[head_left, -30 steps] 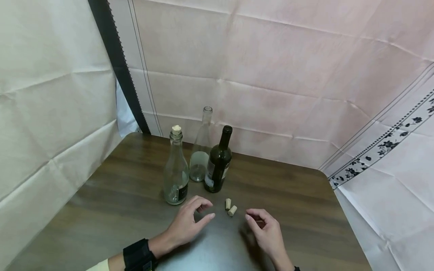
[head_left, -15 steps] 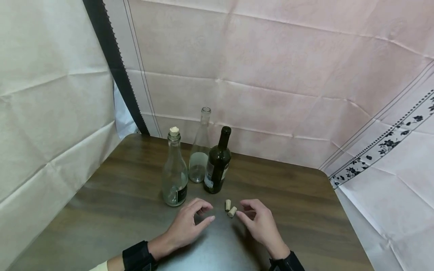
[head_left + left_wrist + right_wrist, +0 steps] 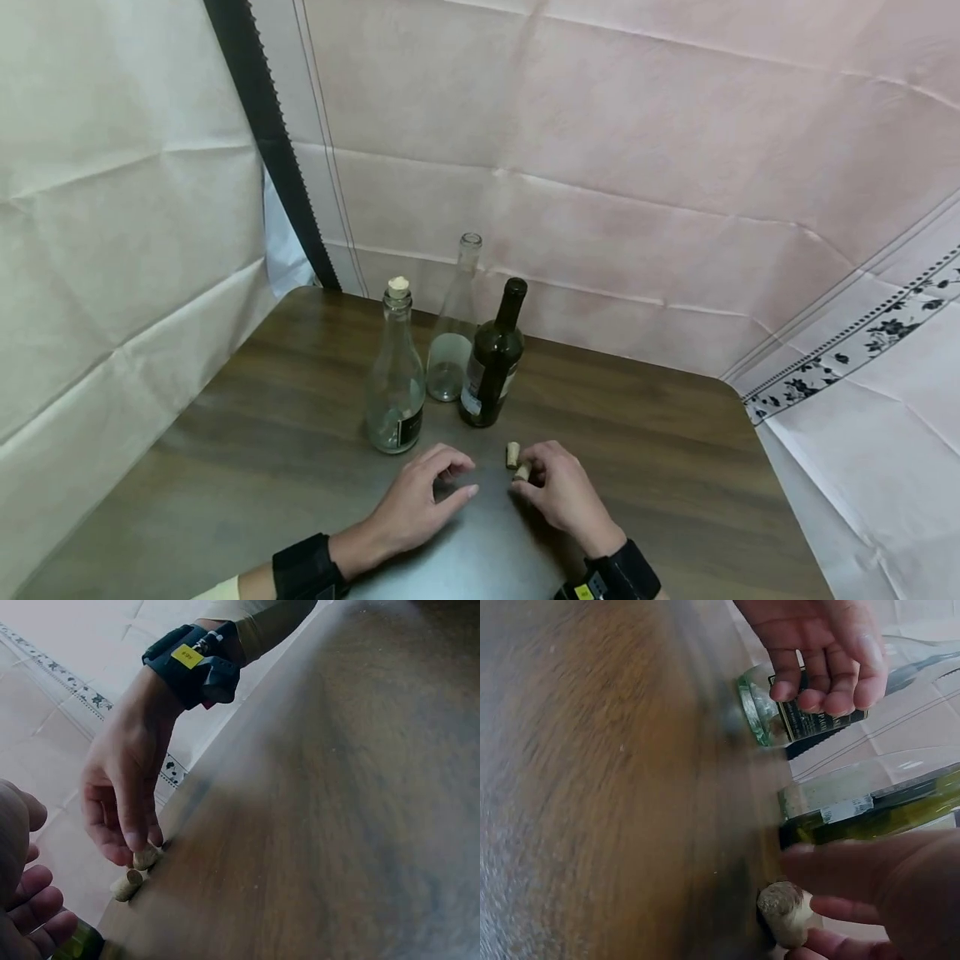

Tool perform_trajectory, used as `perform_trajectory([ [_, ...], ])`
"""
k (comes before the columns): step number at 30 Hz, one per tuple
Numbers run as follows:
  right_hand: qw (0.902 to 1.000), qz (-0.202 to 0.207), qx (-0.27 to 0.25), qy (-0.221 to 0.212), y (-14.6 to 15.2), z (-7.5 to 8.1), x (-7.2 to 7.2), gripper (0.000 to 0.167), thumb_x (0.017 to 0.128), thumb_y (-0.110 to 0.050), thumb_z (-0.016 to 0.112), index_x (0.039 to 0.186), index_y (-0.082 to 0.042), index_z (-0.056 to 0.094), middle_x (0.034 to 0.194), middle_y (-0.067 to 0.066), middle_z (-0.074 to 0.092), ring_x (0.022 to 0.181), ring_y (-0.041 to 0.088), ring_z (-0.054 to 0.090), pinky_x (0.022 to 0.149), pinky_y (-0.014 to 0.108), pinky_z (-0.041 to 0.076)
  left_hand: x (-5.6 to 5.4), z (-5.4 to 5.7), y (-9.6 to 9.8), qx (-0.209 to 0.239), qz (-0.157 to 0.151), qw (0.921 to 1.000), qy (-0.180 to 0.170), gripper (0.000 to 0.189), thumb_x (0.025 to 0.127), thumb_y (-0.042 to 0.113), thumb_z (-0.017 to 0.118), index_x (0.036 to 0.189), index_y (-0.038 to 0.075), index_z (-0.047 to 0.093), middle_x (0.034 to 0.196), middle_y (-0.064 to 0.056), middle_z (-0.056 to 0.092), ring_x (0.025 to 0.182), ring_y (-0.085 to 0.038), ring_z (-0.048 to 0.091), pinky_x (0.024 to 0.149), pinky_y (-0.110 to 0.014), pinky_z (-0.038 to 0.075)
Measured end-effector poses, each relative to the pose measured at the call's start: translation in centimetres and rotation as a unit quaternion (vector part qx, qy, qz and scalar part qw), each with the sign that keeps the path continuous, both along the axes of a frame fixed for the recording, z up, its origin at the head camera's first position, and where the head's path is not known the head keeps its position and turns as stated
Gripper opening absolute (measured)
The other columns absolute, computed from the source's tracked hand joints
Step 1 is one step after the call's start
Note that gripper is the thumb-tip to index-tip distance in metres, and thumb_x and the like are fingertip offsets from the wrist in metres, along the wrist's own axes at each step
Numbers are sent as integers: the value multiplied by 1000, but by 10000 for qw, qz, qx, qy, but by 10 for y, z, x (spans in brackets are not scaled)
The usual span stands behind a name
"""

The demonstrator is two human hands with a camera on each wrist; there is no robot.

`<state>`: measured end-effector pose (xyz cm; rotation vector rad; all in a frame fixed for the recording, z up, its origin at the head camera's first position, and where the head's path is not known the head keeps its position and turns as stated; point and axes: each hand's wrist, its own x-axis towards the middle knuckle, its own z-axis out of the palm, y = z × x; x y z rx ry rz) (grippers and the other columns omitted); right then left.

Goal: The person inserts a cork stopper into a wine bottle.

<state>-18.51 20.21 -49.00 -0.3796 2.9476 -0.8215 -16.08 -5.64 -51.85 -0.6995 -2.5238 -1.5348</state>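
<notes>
My right hand [image 3: 564, 496] has its thumb and fingertips around the nearer cork [image 3: 522, 472], pinching it at the tabletop. In the left wrist view that cork [image 3: 145, 857] sits under the thumb tip. Right beside it stands a second cork [image 3: 513, 454]. My left hand [image 3: 420, 500] hovers to the left with relaxed, bent fingers and nothing in them. Behind it is a clear bottle [image 3: 396, 379] with a cork stopper [image 3: 398, 287] in its mouth. Another clear bottle [image 3: 450, 358], with an uncovered mouth, and a dark green wine bottle [image 3: 492, 367] stand farther back.
The wooden table [image 3: 637, 417] has its back edge against a pale hanging cloth [image 3: 600, 167]. Another cloth [image 3: 112, 250] hangs along the left side. The three bottles stand close together behind the hands.
My right hand has moved left from beside the corks and taken the nearer cork between thumb and fingers. My left hand has stayed nearly still. The head view has shifted slightly.
</notes>
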Motion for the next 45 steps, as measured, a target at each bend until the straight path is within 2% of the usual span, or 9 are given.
perform_trajectory([
  [15, 9993, -99, -72, 356, 3, 7, 2, 10, 91, -15, 81, 97, -19, 73, 96, -3, 65, 81, 11, 56, 69, 23, 48, 1, 10, 3, -48, 92, 9996, 248, 25, 94, 35, 79, 116, 35, 66, 114, 6, 69, 100, -16, 64, 87, -30, 55],
  [21, 9914, -111, -1244, 382, -7, 25, 15, 12, 92, -17, 81, 99, -22, 74, 102, -5, 70, 89, 9, 69, 80, 24, 60, -4, 22, 1, 84, 87, 9898, 1423, 37, 88, 25, 86, 120, 29, 66, 117, 10, 67, 102, -12, 64, 85, -33, 56],
  [24, 9699, 157, -2431, -85, -13, 41, 26, 14, 93, -19, 81, 106, -18, 75, 105, -1, 74, 93, 10, 73, 86, 27, 62, -4, 33, 0, 204, -12, 9777, 2091, 41, 87, 24, 87, 122, 24, 66, 120, 8, 67, 110, -11, 63, 92, -29, 55],
  [26, 9406, 448, -3331, -480, -16, 52, 34, 16, 96, -18, 77, 111, -13, 74, 109, 0, 75, 96, 10, 73, 89, 29, 61, -5, 42, 1, 404, -175, 9643, 2612, 43, 86, 21, 88, 123, 19, 67, 121, 4, 67, 113, -13, 63, 96, -27, 53],
  [28, 8959, 852, -4260, -929, -18, 60, 40, 18, 100, -13, 71, 116, -6, 72, 113, 1, 75, 100, 11, 73, 90, 27, 60, -4, 52, 2, 636, -377, 9459, 3158, 44, 84, 19, 89, 121, 12, 67, 119, 0, 68, 113, -15, 62, 100, -24, 51],
  [33, 7414, 2035, -6088, -1957, -22, 72, 48, 32, 109, 1, 42, 127, -5, 68, 124, 1, 73, 109, 13, 70, 99, 28, 56, -2, 76, 8, 1218, -994, 8918, 4243, 42, 82, 10, 89, 115, -2, 67, 114, -12, 67, 108, -23, 62, 102, -27, 51],
  [37, 6265, 2602, -6859, -2634, -26, 71, 50, 44, 112, -1, 25, 129, -7, 65, 130, 4, 70, 120, 16, 68, 108, 29, 53, -1, 90, 13, 1478, -1243, 8637, 4656, 37, 82, 6, 88, 108, -7, 66, 111, -16, 67, 106, -25, 63, 98, -30, 54],
  [40, 5746, 2867, -7106, -2877, -31, 66, 51, 48, 114, -7, 18, 131, -8, 63, 132, 5, 69, 126, 16, 65, 113, 28, 49, 0, 98, 16, 1592, -1324, 8513, 4821, 32, 83, 4, 87, 105, -8, 67, 109, -16, 67, 104, -25, 63, 95, -31, 55],
  [45, 5233, 3196, -7282, -3063, -39, 59, 54, 49, 116, -17, 15, 134, -9, 60, 138, 4, 62, 130, 16, 58, 117, 26, 43, 1, 107, 18, 1676, -1424, 8388, 4981, 28, 85, 2, 85, 104, -8, 67, 108, -15, 68, 104, -25, 64, 94, -31, 54],
])
